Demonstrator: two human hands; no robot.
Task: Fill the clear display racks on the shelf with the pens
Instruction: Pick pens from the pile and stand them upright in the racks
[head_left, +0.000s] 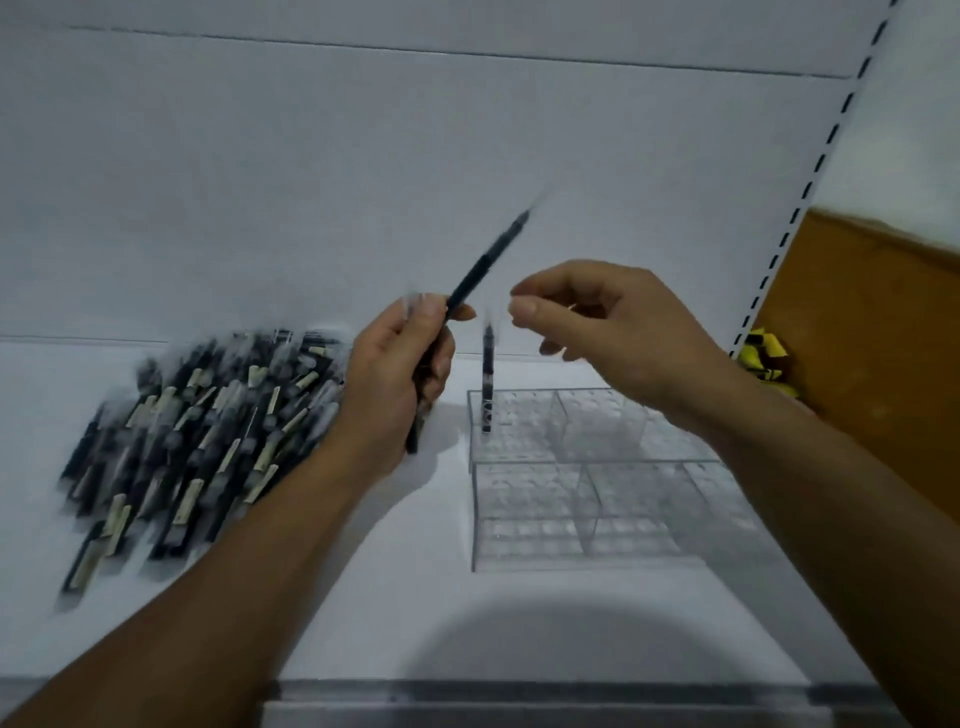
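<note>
Lower frame: white shelf (363, 597).
Centre right, on the shelf: clear display rack (524, 519) with gridded compartments.
Left of frame: pile of pens (208, 426) lying loose on the shelf. Barrels dark, labels pale, all blurred.
Centre, above these: left hand (400, 374), grip closed round a dark pen (488, 260) that slants toward the upper right. A dark end shows below the fist, possibly a second pen; too blurred to be sure.
Right hand (608, 332) is above the rack. Grip slack, thumb and forefinger close together, nothing held.
One upright pen (487, 384) stands in the rack's far-left corner.
Behind: white back panel (311, 182).
Right edge: brown board (872, 338), with a yellow object (769, 353) beside it.
</note>
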